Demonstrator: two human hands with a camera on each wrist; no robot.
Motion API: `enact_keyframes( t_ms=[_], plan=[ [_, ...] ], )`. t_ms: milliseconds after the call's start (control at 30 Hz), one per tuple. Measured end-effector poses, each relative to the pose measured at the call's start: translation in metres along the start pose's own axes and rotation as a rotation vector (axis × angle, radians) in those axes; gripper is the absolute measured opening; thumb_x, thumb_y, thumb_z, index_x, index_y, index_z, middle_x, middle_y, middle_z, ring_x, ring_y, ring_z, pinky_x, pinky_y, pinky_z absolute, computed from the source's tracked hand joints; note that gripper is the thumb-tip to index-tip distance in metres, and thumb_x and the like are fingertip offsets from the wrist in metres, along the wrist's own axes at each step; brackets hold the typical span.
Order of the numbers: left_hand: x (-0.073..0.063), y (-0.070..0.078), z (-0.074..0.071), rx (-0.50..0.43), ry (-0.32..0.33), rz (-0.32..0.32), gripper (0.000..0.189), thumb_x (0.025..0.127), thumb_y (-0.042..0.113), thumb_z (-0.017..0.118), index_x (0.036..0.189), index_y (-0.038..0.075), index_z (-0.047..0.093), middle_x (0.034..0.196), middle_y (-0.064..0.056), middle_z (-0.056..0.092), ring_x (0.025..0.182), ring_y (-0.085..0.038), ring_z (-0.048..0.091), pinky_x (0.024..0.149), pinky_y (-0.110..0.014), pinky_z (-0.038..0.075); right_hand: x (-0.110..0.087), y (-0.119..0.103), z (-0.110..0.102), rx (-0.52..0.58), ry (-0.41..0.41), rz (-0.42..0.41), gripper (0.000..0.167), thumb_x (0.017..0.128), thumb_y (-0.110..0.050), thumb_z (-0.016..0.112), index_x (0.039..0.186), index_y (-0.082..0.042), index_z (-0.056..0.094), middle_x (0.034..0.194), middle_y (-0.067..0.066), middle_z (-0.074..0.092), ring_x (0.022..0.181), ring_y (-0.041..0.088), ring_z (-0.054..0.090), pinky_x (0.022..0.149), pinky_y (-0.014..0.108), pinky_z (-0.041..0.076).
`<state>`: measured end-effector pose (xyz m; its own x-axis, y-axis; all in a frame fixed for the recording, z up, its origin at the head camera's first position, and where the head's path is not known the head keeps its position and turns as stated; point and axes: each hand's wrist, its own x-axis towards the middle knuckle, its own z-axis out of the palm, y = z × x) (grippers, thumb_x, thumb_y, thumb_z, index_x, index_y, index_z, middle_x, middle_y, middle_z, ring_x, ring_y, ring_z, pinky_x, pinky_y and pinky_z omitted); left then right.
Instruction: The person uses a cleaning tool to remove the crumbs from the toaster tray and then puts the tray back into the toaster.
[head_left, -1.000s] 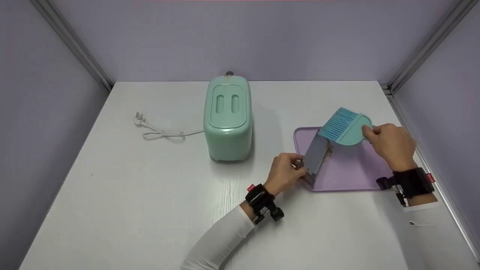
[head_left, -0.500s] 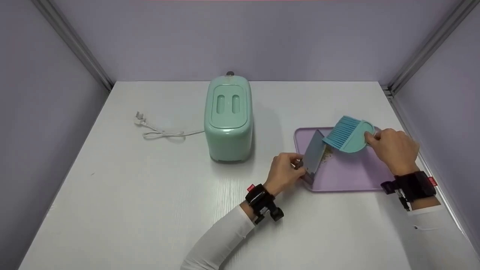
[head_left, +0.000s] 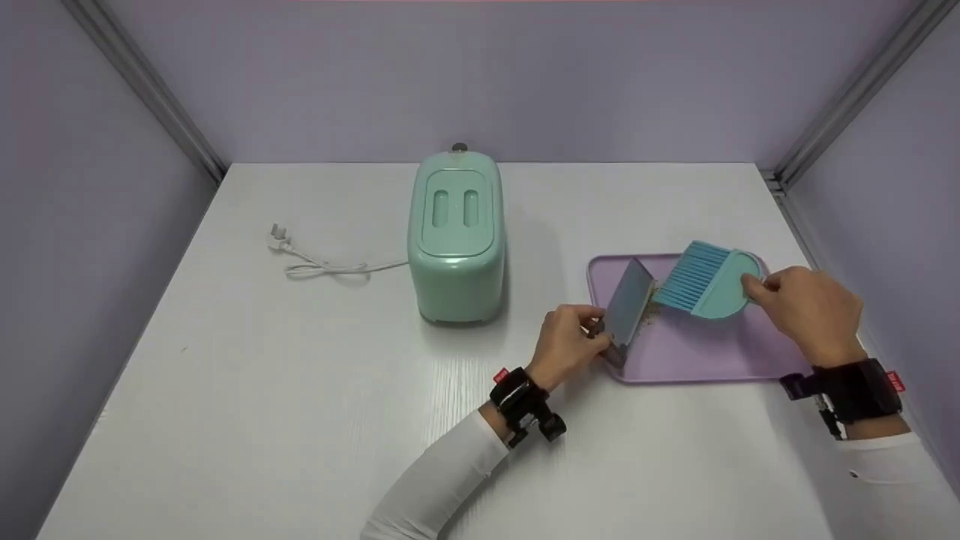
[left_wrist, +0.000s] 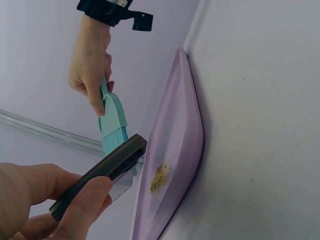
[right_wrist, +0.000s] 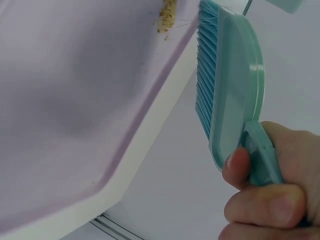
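Observation:
My left hand (head_left: 566,346) pinches the dark handle of a bench scraper (head_left: 628,301), its grey blade tilted over the left side of a lilac tray (head_left: 697,356). The left wrist view shows fingers and thumb on either side of that handle. A teal hand brush (head_left: 724,289) is held by its handle in my right hand (head_left: 811,315), bristles pointing left toward the blade. Yellowish crumbs (left_wrist: 160,177) lie in a small heap on the tray, near the blade's right edge and the bristle tips; in the head view they are partly hidden.
A mint-green toaster-like appliance (head_left: 456,240) stands at the middle back of the white table (head_left: 300,405). Its white cord (head_left: 337,268), bundled, runs left to a plug (head_left: 278,238). Lilac-grey walls (head_left: 480,75) enclose the back and sides.
My right hand has moved right and toward me with the brush, whose bristles have come away from the blade's top. The scraper has tilted more upright; my left hand stays nearly in place.

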<state>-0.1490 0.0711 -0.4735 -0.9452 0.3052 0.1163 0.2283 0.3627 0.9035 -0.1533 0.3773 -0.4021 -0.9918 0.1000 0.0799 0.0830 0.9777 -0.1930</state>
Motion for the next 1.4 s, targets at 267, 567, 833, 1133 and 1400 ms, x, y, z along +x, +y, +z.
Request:
enact_keyframes(
  t_ms=[267,567,833,1133,1400],
  plan=[
    [0.0,0.001,-0.002,-0.029,-0.009,-0.031,0.031,0.073,0.007,0.069,0.103,0.009,0.066,0.069,0.01,0.06,0.058,-0.002,0.054,0.045,-0.019,0.043,-0.017,-0.021,-0.019,-0.032,0.027,-0.066,0.058,0.082,-0.06,0.044,0.079,-0.01,0.073,0.045,0.0,0.041,0.045,0.019,0.035,0.033,0.029,0.015],
    [-0.001,0.002,-0.001,-0.022,-0.006,-0.008,0.029,0.073,0.007,0.068,0.102,0.009,0.067,0.068,0.01,0.06,0.059,-0.001,0.054,0.045,-0.018,0.044,-0.026,-0.042,-0.008,-0.036,-0.005,-0.075,0.049,0.082,-0.056,0.047,0.066,-0.016,0.07,0.043,-0.002,0.033,0.042,0.016,0.03,0.034,0.028,0.014],
    [0.0,0.001,-0.001,-0.017,-0.011,-0.009,0.03,0.073,0.006,0.068,0.102,0.009,0.067,0.069,0.01,0.06,0.057,0.0,0.053,0.045,-0.017,0.044,-0.022,-0.037,-0.002,-0.049,0.037,-0.088,0.045,0.084,-0.048,0.051,0.053,-0.017,0.062,0.043,-0.003,0.028,0.042,0.014,0.023,0.035,0.026,0.011],
    [-0.002,0.003,0.0,0.0,-0.02,-0.025,0.031,0.071,0.005,0.068,0.102,0.009,0.067,0.068,0.011,0.059,0.055,0.0,0.052,0.046,-0.016,0.043,-0.012,-0.026,0.002,-0.045,0.034,-0.034,0.053,0.085,-0.05,0.047,0.046,-0.014,0.05,0.044,-0.001,0.029,0.042,0.016,0.026,0.034,0.028,0.013],
    [-0.003,0.002,0.0,0.006,-0.035,-0.006,0.032,0.071,0.005,0.068,0.103,0.008,0.066,0.069,0.011,0.06,0.054,0.0,0.054,0.048,-0.016,0.045,-0.003,-0.014,0.009,-0.033,0.062,0.011,0.056,0.086,-0.051,0.043,0.048,-0.011,0.05,0.044,0.001,0.033,0.041,0.018,0.029,0.033,0.03,0.017]
  ],
)
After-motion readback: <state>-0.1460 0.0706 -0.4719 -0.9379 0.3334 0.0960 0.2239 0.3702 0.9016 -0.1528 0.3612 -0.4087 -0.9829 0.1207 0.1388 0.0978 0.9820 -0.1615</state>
